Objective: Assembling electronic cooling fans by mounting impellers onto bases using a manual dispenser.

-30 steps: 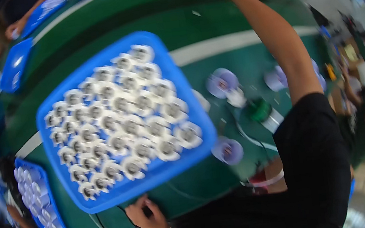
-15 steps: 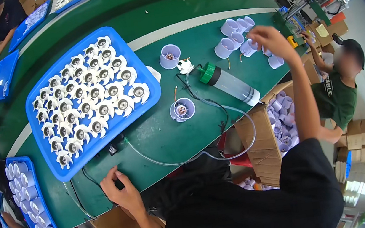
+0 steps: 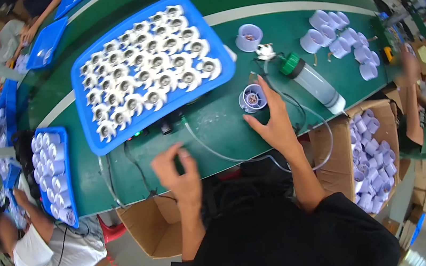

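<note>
Big blue tray (image 3: 217, 81) on the green table (image 3: 263, 24) is packed with rows of white fan wheels (image 3: 147, 63). The right hand (image 3: 275, 119) is open, fingers spread, touching the near side of a small lilac cup (image 3: 252, 98) just right of the tray. The left hand (image 3: 178, 172) hovers loosely open near the table's near edge, holding nothing. More lilac cups fill the cardboard box (image 3: 326, 137) on the right.

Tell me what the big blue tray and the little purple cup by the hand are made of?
The blue tray looks like moulded plastic: one even colour, a rounded raised rim and a faint sheen. The purple cup beside the right hand also seems plastic, pale and matte with thin walls; something darker sits inside, too small to tell. The brown box nearby looks like plain cardboard.
</note>
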Tool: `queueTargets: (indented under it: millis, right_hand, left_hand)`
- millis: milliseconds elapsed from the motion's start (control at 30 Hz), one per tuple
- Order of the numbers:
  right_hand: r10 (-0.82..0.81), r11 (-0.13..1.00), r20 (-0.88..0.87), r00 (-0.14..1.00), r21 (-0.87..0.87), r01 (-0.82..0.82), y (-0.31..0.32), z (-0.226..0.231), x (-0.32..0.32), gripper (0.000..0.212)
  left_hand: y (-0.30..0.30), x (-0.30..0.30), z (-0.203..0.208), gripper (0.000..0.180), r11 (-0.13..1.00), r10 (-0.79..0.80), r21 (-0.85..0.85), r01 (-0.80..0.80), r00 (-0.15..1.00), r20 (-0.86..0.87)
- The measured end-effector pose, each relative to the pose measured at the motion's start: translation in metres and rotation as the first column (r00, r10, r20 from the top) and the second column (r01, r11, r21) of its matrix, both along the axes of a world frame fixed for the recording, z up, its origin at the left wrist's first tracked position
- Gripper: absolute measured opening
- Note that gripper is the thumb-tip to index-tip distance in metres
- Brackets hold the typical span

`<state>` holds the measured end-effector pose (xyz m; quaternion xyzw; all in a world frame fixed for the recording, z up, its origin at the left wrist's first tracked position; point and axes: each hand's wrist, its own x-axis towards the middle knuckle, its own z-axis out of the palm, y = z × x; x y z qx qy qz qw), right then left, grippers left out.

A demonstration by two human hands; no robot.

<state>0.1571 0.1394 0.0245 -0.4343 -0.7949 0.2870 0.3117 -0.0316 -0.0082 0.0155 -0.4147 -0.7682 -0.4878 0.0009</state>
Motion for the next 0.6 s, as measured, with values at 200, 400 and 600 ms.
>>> queueTargets:
  millis: [200, 400, 600]
  right_hand:
    - [0.267, 0.939, -0.389, 0.882, -0.101, -0.328, 0.002, 0.005, -0.015, 0.082]
    - [0.333, 0.929, -0.138, 0.933, 0.216, -0.300, 0.034, 0.074, -0.065, 0.016]
    - [0.556, 0.710, 0.341, 0.758, 0.278, -0.647, 0.083, 0.085, -0.098, 0.016]
  left_hand:
    - [0.032, 0.045, 0.007, 0.082, 0.951, -0.279, -0.127, 0.282, 0.960, 0.040]
    - [0.033, 0.042, 0.002, 0.071, 0.972, -0.194, -0.119, 0.202, 0.978, 0.075]
    - [0.031, 0.042, -0.005, 0.061, 0.956, -0.288, -0.053, 0.288, 0.958, 0.007]
